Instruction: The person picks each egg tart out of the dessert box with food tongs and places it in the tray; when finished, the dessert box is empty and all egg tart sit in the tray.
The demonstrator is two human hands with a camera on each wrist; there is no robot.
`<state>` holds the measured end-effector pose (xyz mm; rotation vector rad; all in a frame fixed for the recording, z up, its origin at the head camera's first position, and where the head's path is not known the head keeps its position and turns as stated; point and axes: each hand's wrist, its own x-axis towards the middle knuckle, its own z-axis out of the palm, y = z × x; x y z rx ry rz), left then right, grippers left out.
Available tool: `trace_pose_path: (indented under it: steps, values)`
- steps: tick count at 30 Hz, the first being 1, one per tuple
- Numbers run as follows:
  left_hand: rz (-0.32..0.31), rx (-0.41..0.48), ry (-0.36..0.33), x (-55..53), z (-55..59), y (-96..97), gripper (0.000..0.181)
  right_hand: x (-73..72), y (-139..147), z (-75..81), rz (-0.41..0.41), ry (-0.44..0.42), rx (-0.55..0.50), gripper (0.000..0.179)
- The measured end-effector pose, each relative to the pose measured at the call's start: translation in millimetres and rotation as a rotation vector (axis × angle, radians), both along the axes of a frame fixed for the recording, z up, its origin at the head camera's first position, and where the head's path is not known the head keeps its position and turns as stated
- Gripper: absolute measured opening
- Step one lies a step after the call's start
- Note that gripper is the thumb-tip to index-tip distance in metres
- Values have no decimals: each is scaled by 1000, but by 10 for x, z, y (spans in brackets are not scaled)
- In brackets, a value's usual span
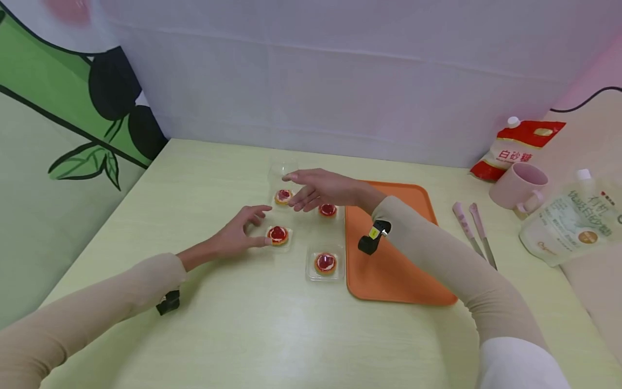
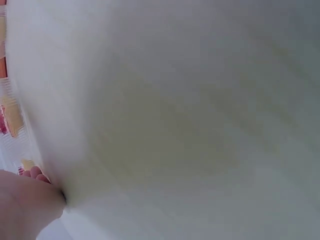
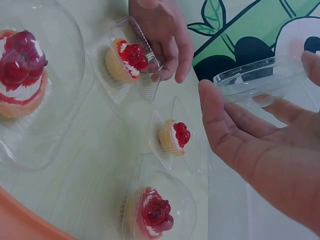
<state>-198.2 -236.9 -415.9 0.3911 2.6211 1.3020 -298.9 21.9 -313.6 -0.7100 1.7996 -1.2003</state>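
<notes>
Lid (image 3: 245,82) was at right hand (image 3: 270,150), pinched between thumb and fingers | left hand (image 1: 238,233) loosely bent, hold not seen | nearest uncovered tart (image 1: 277,235) lay right of left fingers, closer to left hand

On the counter (image 1: 243,335), we count 4 tarts (image 1: 277,235) in boxes (image 1: 312,274), 2 behind and 2 in front. Just right of them we find the tray (image 1: 396,286). Right of the tray lie 2 utensils (image 1: 478,222) side by side; behind and right of those stands the mug (image 1: 509,189). A bag (image 1: 507,148) sits behind the mug, and a pouch (image 1: 563,224) in front, to its right.
</notes>
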Motion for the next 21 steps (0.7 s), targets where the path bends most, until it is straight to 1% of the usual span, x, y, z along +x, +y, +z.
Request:
trace_pose_path:
  steps: [2,4,7,9,11,14,17,21]
  values:
    - [40,22,13,-15,15,-3,67,-5,1,-1,-23,-47,-19,55]
    - [84,50,55,-36,54,8,59,-13,2,-9,-46,-87,-35,55]
    - [151,94,152,-85,142,39,49,-26,7,-21,-65,-132,-61,55]
    - [178,132,231,-121,204,70,45,-32,6,-28,-68,-155,-76,56]
    - [184,166,295,-154,264,108,43,-34,3,-33,-68,-180,-89,56]
    - [166,194,370,-183,334,181,43,-33,-8,-48,-74,-223,-109,57]
    - [163,199,408,-195,380,250,42,-27,-23,-62,-91,-264,-131,58]
    - [186,206,418,-209,392,304,41,-27,-40,-83,-104,-296,-158,59]
